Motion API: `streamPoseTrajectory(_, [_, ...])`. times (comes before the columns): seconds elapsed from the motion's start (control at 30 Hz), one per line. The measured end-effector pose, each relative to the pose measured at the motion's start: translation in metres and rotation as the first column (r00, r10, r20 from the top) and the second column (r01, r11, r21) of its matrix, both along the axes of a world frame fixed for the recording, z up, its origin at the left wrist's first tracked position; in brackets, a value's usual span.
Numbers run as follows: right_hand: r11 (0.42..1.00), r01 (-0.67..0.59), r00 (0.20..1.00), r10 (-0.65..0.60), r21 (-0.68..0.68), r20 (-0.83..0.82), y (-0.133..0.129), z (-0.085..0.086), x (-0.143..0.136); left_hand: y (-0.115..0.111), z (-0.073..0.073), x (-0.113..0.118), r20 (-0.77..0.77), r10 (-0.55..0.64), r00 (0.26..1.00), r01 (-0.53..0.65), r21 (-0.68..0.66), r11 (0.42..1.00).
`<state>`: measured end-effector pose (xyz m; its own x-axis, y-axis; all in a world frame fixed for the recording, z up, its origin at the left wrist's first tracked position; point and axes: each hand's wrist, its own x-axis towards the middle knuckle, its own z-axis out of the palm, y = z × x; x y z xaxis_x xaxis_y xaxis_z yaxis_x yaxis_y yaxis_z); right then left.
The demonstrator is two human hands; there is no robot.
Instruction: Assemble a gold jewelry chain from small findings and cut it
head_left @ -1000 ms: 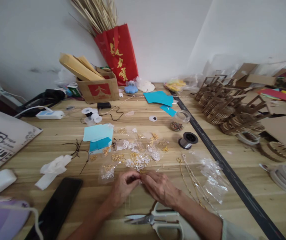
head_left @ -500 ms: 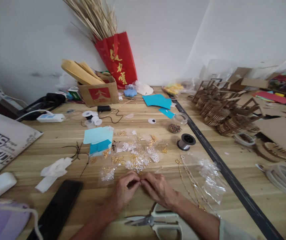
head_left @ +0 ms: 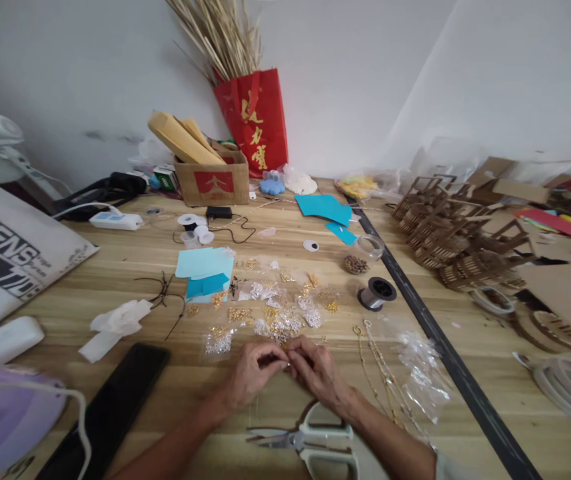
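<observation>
My left hand (head_left: 254,373) and my right hand (head_left: 316,373) meet fingertip to fingertip low in the middle of the view. Both are closed in a pinch. A tiny pale speck shows between the fingertips, too small to name. Just beyond the hands lie silver and gold jewellery findings (head_left: 280,325) in small heaps and clear bags. Scissors (head_left: 300,439) with pale handles rest on the table below my hands, blades pointing left. Right of my right hand lie gold and silver chains (head_left: 379,360) with beads along them.
A spool of clear line (head_left: 377,294) and a jar of brown beads (head_left: 356,264) stand to the right. Crumpled plastic bags (head_left: 420,373) lie nearer. Blue cards (head_left: 208,273), white tissue (head_left: 118,325) and a black phone (head_left: 110,407) are on the left. Small brown baskets (head_left: 458,233) stand far right.
The view has swung slightly left, so the scene sits further right. My hands stay together, with the fingertips shifted a little and a pale speck now showing between them.
</observation>
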<state>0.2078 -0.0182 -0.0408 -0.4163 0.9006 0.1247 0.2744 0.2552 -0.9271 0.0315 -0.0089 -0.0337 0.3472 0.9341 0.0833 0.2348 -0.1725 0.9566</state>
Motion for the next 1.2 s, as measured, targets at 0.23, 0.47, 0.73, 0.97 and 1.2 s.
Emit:
streamPoseTrajectory(0.23, [0.996, -0.015, 0.998, 0.01, -0.093, -0.06, 0.004, 0.001, 0.0, 0.001, -0.002, 0.002, 0.027, 0.012, 1.0, -0.013, 0.034, 0.999])
streamPoseTrajectory(0.47, [0.994, -0.046, 0.995, 0.037, -0.102, -0.088, 0.005, 0.0, 0.0, -0.002, -0.008, 0.003, 0.003, 0.051, 0.999, -0.05, 0.217, 0.975])
streamPoseTrajectory(0.73, [0.987, -0.056, 0.991, 0.038, -0.151, -0.125, 0.006, -0.003, 0.0, -0.005, -0.015, 0.001, -0.082, 0.037, 0.996, 0.001, 0.425, 0.905])
streamPoseTrajectory(0.97, [0.97, -0.069, 0.986, 0.031, -0.232, -0.161, 0.006, -0.002, 0.0, -0.009, -0.009, -0.001, -0.156, 0.035, 0.987, 0.046, 0.486, 0.873])
streamPoseTrajectory(1.2, [0.961, -0.052, 0.987, 0.009, -0.27, -0.159, 0.005, -0.003, 0.0, -0.008, -0.012, 0.0, -0.117, 0.042, 0.992, 0.031, 0.559, 0.828])
